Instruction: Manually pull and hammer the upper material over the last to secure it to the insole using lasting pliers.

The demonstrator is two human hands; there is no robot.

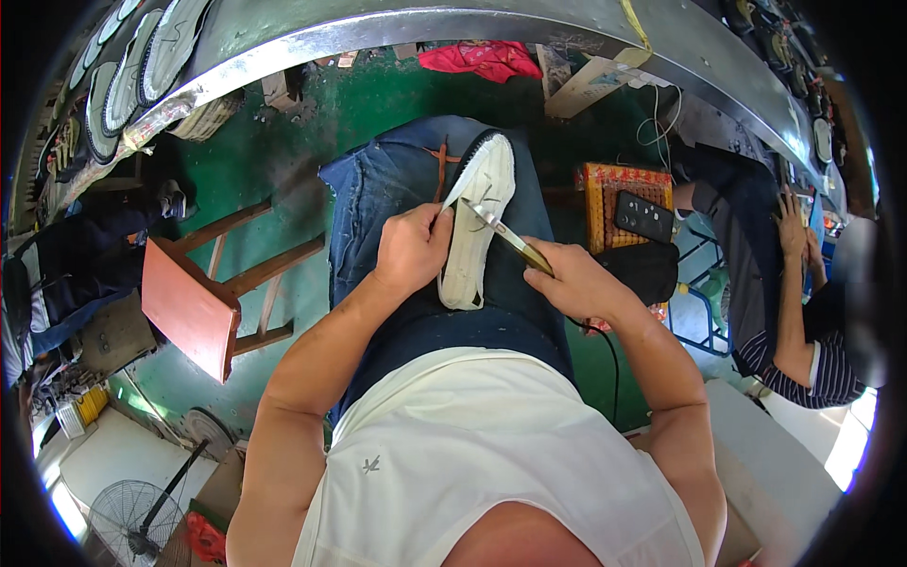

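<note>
On my lap lies a cream, shoe-shaped piece point(477, 248) with a dark ribbed edge around one end and dark thread-like strands across its middle. My left hand point(414, 248) pinches its left side between thumb and fingers. In my right hand point(574, 281) is a slim hand tool point(510, 239) with a silver pointed end and a brass-coloured grip. The tool's tip touches the cream piece near its middle, close to my left fingertips. Whether the tool is a knife or pincers is hard to make out. A blue denim cloth point(359, 203) covers my thighs under the piece.
A metal-edged bench point(453, 26) curves across the front, with similar shoe pieces point(173, 47) at its left. A wooden stool point(194, 298) stands left. At right, a black car key point(644, 216) rests on a beaded seat point(602, 213); a co-worker's arm point(792, 293) is beyond.
</note>
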